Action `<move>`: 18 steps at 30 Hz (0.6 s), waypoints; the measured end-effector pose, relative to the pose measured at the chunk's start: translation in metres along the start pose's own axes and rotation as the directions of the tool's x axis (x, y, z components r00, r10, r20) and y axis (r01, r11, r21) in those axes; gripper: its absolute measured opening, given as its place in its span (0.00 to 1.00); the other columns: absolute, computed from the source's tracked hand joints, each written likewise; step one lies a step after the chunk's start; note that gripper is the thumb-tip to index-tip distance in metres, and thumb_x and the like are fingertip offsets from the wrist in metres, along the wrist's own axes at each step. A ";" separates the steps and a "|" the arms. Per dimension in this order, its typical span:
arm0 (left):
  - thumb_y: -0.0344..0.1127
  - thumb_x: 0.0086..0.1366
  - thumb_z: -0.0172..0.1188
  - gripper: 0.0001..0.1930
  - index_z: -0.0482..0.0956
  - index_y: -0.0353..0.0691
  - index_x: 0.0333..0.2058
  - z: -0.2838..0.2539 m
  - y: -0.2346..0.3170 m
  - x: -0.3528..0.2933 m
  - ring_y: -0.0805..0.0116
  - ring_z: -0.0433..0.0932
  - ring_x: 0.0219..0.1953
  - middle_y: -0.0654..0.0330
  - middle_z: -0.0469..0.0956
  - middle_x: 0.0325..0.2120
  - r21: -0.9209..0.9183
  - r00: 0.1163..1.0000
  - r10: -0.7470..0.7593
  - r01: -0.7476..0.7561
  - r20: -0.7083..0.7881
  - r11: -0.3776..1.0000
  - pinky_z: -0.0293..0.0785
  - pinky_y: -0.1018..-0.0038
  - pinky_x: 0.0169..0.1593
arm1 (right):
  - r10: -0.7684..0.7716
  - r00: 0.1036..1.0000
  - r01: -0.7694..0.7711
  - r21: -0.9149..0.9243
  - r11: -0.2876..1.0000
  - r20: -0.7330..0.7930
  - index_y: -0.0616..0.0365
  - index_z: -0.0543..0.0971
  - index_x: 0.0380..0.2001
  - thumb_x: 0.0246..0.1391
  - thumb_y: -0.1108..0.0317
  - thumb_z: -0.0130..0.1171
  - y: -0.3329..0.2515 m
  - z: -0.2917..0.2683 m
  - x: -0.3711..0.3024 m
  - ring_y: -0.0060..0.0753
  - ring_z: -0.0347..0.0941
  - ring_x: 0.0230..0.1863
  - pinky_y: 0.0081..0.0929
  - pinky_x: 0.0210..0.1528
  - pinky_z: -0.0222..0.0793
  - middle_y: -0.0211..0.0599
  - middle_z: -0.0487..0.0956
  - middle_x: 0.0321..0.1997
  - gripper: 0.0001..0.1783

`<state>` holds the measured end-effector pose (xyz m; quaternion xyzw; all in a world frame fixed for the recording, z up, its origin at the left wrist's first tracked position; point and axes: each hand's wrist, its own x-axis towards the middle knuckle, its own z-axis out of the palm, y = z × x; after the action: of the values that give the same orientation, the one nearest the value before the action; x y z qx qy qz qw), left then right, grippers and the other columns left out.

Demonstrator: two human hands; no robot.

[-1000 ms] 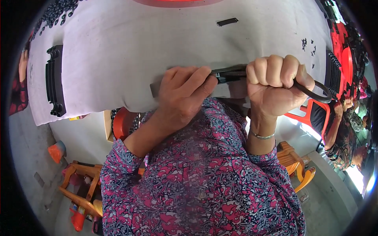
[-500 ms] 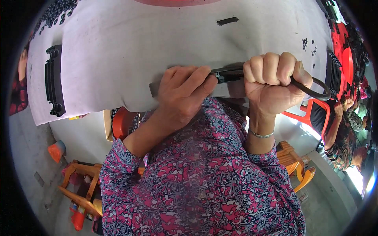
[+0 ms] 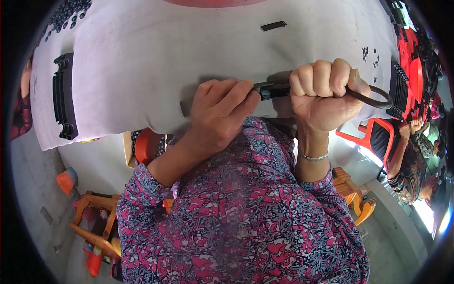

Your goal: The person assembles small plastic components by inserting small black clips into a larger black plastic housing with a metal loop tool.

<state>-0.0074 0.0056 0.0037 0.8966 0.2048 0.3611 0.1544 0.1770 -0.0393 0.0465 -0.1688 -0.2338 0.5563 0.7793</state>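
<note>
My left hand (image 3: 220, 111) is closed around a long flat black plastic part, whose slotted stretch (image 3: 274, 90) shows between my two hands. A dark grey end piece (image 3: 184, 108) sticks out past my left fingers. My right hand (image 3: 326, 94) makes a fist around a tool with a dark looped handle (image 3: 378, 99); the loop juts out to the right, and the tool's working end is hidden by my hand and the part. Both hands are just above the near edge of the cloth-covered table (image 3: 142, 61).
On the table lie a small black strip (image 3: 273, 25), several tiny black bits (image 3: 365, 53), a stack of ribbed black parts (image 3: 400, 90) at right and long black parts (image 3: 64, 97) at left. Dark pieces (image 3: 71, 12) are heaped far left. Another person (image 3: 406, 165) sits at right beside a red chair (image 3: 364, 137).
My right fist and the looped handle have shifted slightly left and up. The left hand has hardly moved, and both hands keep their hold.
</note>
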 end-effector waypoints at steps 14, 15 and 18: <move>0.30 0.46 0.62 0.14 0.81 0.43 0.35 0.003 0.002 0.003 0.70 0.76 0.37 0.67 0.76 0.39 0.030 0.999 0.006 -0.005 -0.039 1.000 0.68 0.68 0.40 | 0.011 0.994 0.001 0.110 0.994 -0.112 0.47 0.54 0.13 0.59 0.49 0.40 -0.001 -0.008 0.005 0.21 0.38 0.15 0.26 0.18 0.33 0.22 0.48 0.11 0.24; 0.30 0.46 0.62 0.14 0.81 0.43 0.35 0.003 0.002 0.004 0.70 0.76 0.37 0.67 0.76 0.39 0.037 0.999 0.014 -0.013 -0.042 0.999 0.68 0.68 0.40 | 0.004 0.995 0.007 0.112 0.994 -0.104 0.47 0.54 0.13 0.59 0.49 0.40 -0.001 -0.008 0.005 0.21 0.38 0.15 0.26 0.18 0.33 0.22 0.48 0.11 0.24; 0.29 0.46 0.63 0.14 0.80 0.43 0.36 0.005 0.000 0.003 0.69 0.76 0.37 0.67 0.76 0.39 0.008 0.997 0.034 -0.034 -0.068 0.999 0.68 0.69 0.40 | -0.012 0.994 0.020 0.067 0.998 -0.108 0.47 0.53 0.13 0.60 0.48 0.39 -0.003 -0.006 0.004 0.21 0.38 0.15 0.26 0.18 0.32 0.22 0.47 0.11 0.25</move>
<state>-0.0013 0.0065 0.0019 0.8876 0.1958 0.3933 0.1381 0.1835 -0.0364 0.0431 -0.1700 -0.1739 0.5478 0.8005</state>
